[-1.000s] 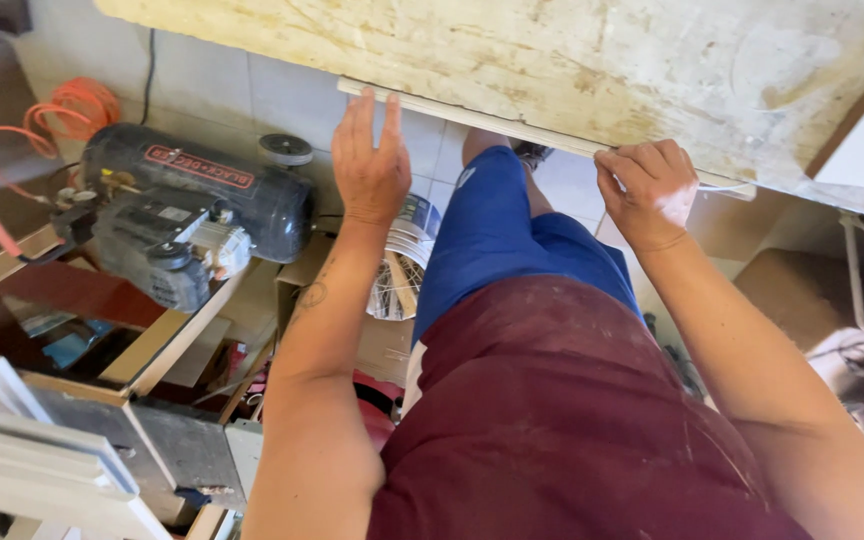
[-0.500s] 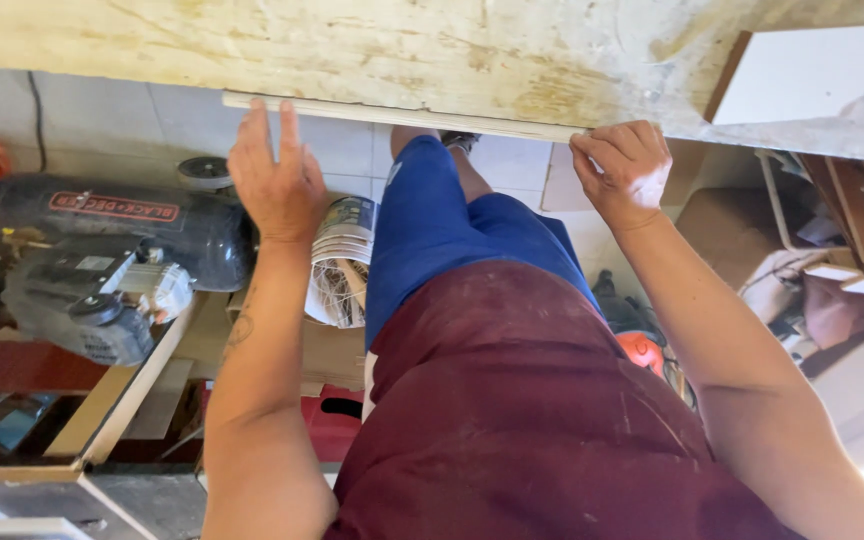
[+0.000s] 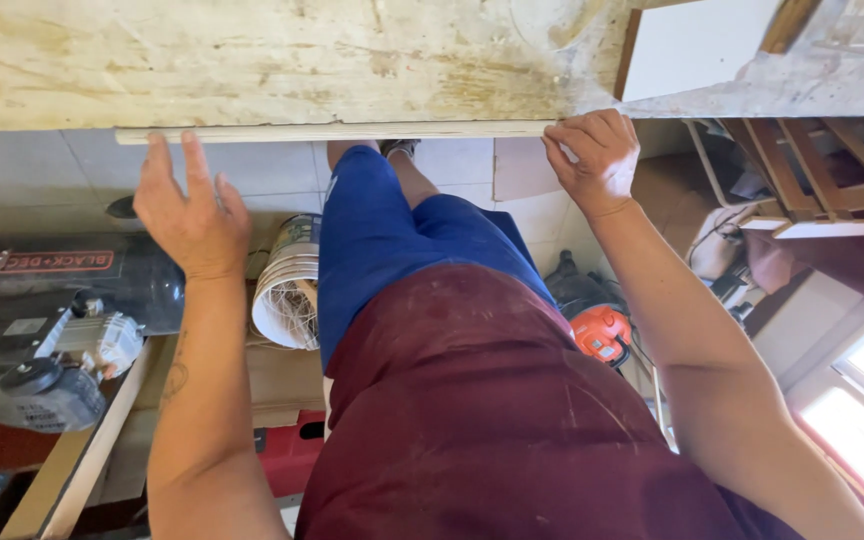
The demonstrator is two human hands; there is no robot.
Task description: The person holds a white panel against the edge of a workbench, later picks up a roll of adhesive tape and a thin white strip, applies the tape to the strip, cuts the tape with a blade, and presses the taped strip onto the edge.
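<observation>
Head view shows a long, thin, pale wooden strip point(image 3: 342, 132) held against the front edge of a worn, stained plywood worktop point(image 3: 282, 60). Compared with a second ago, the strip is now seen lying level along that edge rather than slanting, and the hands are spread further apart. The left hand point(image 3: 184, 205) is open, its fingertips pressed up against the strip near its left end. The right hand point(image 3: 592, 160) is curled around the strip's right end. A white plastic bucket point(image 3: 287, 285) lies below, beside the blue-clad leg.
</observation>
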